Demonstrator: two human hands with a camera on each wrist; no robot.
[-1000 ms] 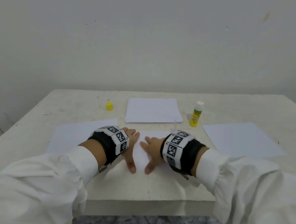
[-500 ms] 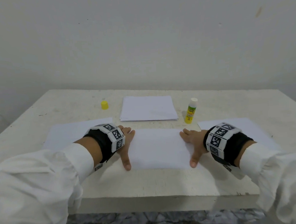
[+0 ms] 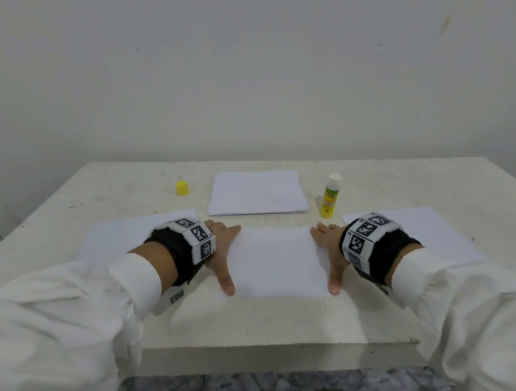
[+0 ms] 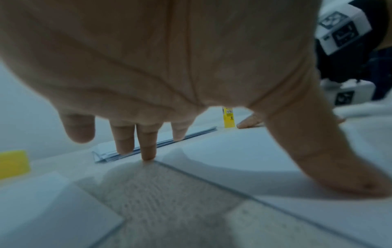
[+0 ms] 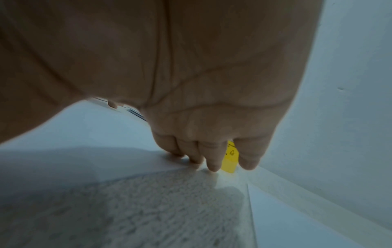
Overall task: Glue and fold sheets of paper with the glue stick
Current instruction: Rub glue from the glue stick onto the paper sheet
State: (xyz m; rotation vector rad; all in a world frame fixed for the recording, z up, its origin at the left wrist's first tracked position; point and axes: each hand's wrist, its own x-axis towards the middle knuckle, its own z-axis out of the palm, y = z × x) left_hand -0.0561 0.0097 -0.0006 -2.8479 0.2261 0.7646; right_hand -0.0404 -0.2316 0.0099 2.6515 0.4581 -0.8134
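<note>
Head view: a folded sheet of paper (image 3: 277, 262) is seen lying flat near the front edge of the table (image 3: 258, 325), white, smooth and rectangular, with its long sides running left to right. The left hand (image 3: 221, 252) is laid on its left end and the right hand (image 3: 329, 251) on its right end; both are spread flat, thumbs stretched along the short edges toward the near corners, and nothing is gripped by either. From the left wrist camera, the fingers (image 4: 147, 147) are shown straight, with the tips touching down at the far left corner of the sheet, while the thumb (image 4: 339, 167) is pressed flat on the paper. From the right wrist camera, the fingertips (image 5: 212, 162) are seen lowered onto the sheet's far edge, side by side.

Behind the sheet a stack of white paper (image 3: 256, 192) is set squarely. The glue stick (image 3: 330, 195) is stood upright just right of the stack, uncapped, its body yellow with a green label and its white tip exposed. The yellow cap (image 3: 181, 188) is placed left of the stack, apart from it. A single sheet is laid flat on each side: one at left (image 3: 126, 236), one at right (image 3: 434, 233).
</note>
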